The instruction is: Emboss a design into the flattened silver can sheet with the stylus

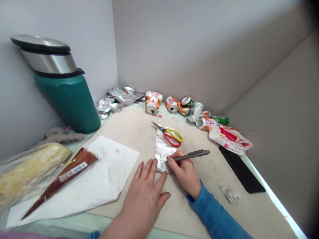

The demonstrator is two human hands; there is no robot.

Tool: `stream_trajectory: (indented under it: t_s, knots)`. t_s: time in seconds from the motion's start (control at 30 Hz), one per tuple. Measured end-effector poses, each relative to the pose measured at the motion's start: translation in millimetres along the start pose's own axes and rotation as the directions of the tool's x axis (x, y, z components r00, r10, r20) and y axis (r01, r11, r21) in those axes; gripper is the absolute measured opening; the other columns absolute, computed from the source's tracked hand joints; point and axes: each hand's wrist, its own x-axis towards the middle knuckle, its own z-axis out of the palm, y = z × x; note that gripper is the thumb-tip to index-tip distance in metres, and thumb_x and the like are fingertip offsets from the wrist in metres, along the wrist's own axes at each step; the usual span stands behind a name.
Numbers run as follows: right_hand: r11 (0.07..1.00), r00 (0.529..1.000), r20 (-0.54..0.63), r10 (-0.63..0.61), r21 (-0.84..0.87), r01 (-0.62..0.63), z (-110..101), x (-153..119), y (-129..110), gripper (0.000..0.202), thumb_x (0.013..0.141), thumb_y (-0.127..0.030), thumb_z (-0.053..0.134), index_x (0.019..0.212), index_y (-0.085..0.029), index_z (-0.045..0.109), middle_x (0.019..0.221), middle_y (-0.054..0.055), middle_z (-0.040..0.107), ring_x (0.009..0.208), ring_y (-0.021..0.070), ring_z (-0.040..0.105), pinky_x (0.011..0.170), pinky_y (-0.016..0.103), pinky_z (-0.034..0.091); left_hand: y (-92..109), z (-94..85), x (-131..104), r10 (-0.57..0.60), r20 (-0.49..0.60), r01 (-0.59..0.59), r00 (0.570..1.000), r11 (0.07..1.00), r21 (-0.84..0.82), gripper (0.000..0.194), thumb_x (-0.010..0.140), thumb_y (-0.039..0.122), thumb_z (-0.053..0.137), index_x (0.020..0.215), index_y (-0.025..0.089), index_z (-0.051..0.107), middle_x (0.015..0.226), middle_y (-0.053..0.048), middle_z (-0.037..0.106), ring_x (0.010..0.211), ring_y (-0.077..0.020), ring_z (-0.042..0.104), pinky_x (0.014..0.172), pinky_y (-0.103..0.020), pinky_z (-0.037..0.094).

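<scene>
While the right hand (187,173) pinches the pen (193,155), the left hand (143,196), fingers apart, should keep the metal sheet (163,150) flat. Light, short strokes probably work best, tbh.

Shiny, crinkled metal sheet (162,149)

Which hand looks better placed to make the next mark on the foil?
Right, I'd say: the right hand has the pen in its grip, angled down at the foil. The left hand holds nothing and lies spread by the foil's near end.
</scene>
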Motion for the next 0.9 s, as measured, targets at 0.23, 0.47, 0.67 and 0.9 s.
stream_trajectory:
  t_s: [0.23, 0.47, 0.67, 0.9]
  knots:
    - [0.999, 1.0, 0.014, -0.013, -0.029, 0.014, -0.6, 0.7, -2.5, 0.018, 0.087, -0.034, 0.052, 0.073, -0.022, 0.051, 0.06, -0.002, 0.055, 0.054, 0.0152, 0.053, 0.052, 0.025, 0.041, 0.9, -0.3, -1.4, 0.001, -0.012, -0.001, 1.0, 1.0, 0.001, 0.043, 0.084, 0.044, 0.055, 0.122, 0.024, 0.059, 0.138, -0.019, 0.045, 0.13, -0.0328, 0.037, 0.104, -0.053, 0.034]
    - [0.998, 1.0, 0.009, -0.026, -0.058, 0.027, 0.0, 1.3, -4.3, 0.018, 0.086, -0.033, 0.052, 0.073, -0.021, 0.051, 0.059, -0.002, 0.054, 0.056, 0.0158, 0.053, 0.052, 0.025, 0.04, 1.0, -0.4, -1.2, 0.0, -0.006, 0.0, 1.0, 1.0, -0.002, 0.043, 0.084, 0.044, 0.055, 0.122, 0.023, 0.058, 0.139, -0.019, 0.044, 0.13, -0.0333, 0.037, 0.104, -0.054, 0.033]
    - [0.996, 1.0, -0.001, -0.027, -0.084, 0.027, 0.4, 0.9, -5.0, 0.019, 0.087, -0.033, 0.051, 0.072, -0.021, 0.051, 0.058, -0.002, 0.053, 0.055, 0.0158, 0.053, 0.053, 0.025, 0.04, 1.7, -1.9, -0.8, -0.011, 0.021, 0.011, 1.0, 1.0, -0.005, 0.044, 0.085, 0.044, 0.053, 0.123, 0.023, 0.058, 0.139, -0.02, 0.043, 0.131, -0.0334, 0.035, 0.105, -0.054, 0.032]
    - [0.995, 0.999, -0.018, -0.036, -0.091, 0.034, 0.9, 0.9, -2.9, 0.02, 0.087, -0.033, 0.052, 0.071, -0.021, 0.05, 0.057, -0.003, 0.051, 0.054, 0.0149, 0.051, 0.054, 0.025, 0.038, 2.5, -2.2, -1.4, -0.01, 0.023, 0.01, 1.0, 1.0, -0.002, 0.044, 0.086, 0.044, 0.052, 0.124, 0.024, 0.057, 0.14, -0.02, 0.042, 0.131, -0.0331, 0.034, 0.105, -0.054, 0.031]
